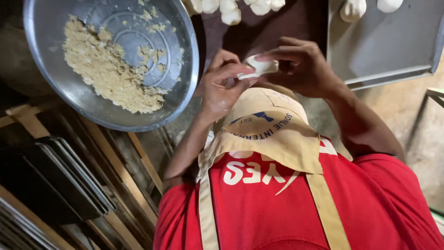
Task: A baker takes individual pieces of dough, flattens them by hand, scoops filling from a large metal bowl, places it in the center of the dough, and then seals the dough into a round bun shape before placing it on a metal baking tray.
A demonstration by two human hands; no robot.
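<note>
Left hand (222, 85): fingers curled, pinching one end of a small white dough piece (260, 66). Right hand (300, 67): fingertips pressed on the same piece from the other side. Dough piece: held between both hands above the dark table (277, 23), near its front edge. Metal bowl (185, 55) of yellow crumbly filling (104, 69): at the table's left edge. Grey baking tray (393, 46): right, carrying shaped dough lumps (354, 9).

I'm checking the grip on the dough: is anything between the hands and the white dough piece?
Nothing visible. The left hand and right hand both pinch the dough piece directly with bare fingers, in the air above the apron.
</note>
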